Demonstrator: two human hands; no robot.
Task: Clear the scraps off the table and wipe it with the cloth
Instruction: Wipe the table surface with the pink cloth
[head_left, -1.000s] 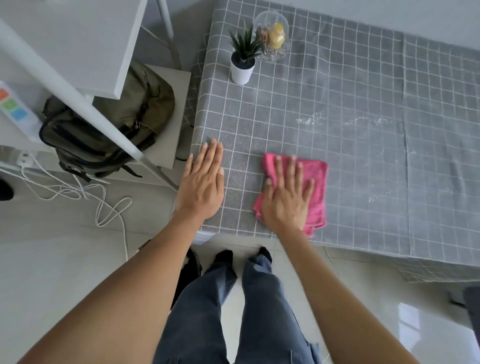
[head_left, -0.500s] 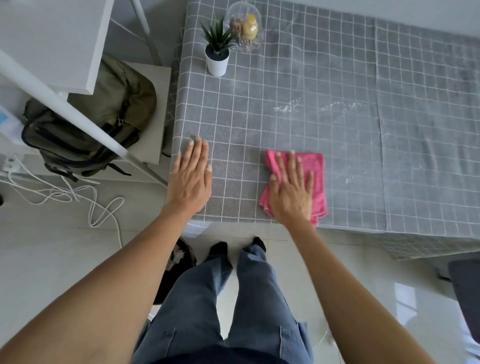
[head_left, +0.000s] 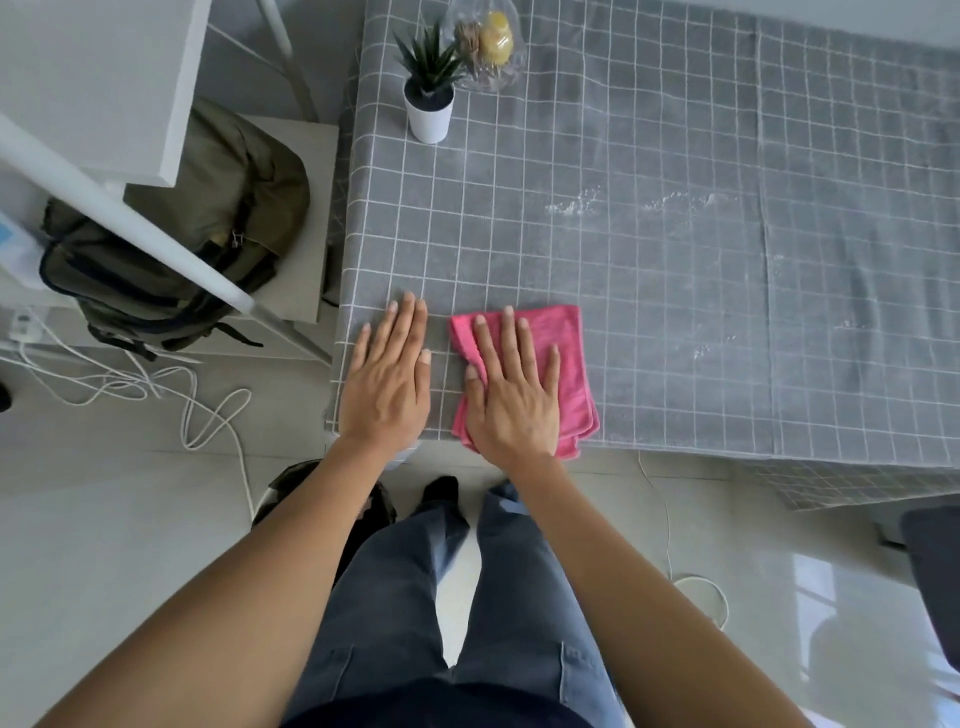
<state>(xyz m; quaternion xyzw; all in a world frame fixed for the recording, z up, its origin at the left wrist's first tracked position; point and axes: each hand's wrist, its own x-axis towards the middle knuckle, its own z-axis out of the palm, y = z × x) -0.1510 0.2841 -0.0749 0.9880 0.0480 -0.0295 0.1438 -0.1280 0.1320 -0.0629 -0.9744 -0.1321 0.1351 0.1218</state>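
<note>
At the bench's near edge: right hand (head_left: 511, 402) flat, pressing folded pink cloth (head_left: 563, 358)
Residue: white streaks (head_left: 675, 200) beyond, rightward
Left hand (head_left: 387, 382): flat, empty

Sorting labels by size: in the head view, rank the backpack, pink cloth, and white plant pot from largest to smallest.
1. backpack, largest
2. pink cloth, partly covered by the right hand
3. white plant pot, smallest, though it sits farther from the camera

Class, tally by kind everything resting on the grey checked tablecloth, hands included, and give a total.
Hands: 2 (left hand, right hand)
Pink cloth: 1
Potted plant: 1
Clear glass dish: 1
Total: 5
</note>
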